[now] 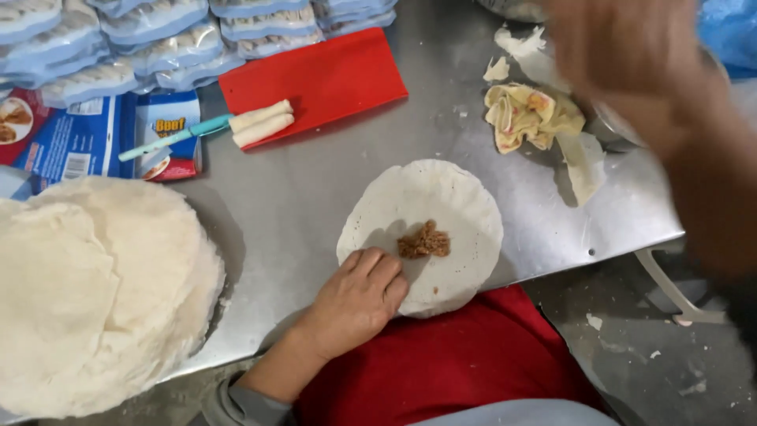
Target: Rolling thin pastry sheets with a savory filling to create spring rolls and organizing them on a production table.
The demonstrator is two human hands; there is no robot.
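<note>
**Thin wrapper pinned at the counter's edge, other hand a blur**

The left hand (359,300) lies flat, fingers (378,272) spread and pressing down on the near-left rim of a round white wrapper (441,201); it pins the sheet and grips nothing. A small lump of brown filling (424,241) sits just beside the fingertips, left of the wrapper's centre. The wrapper lies on the steel counter (300,197), its near edge reaching the counter's lip above a red apron (465,355).

Risks, as I judge them: the sheet looks thin and could tear under the pressing fingers, or slip over the lip. The filling, placed off-centre, might spill when the wrapper is folded.

Further out are a tall stack of wrappers (95,292), a red cutting board (331,75) carrying two finished rolls (262,122) with a teal-handled tool (177,136) beside them, and crumpled scraps (524,114).

The right hand (631,55) is raised and smeared by motion, so I cannot tell whether its fingers are open or holding anything. A metal bowl behind it is mostly hidden, and the bagged packs along the top edge are cut off.
</note>
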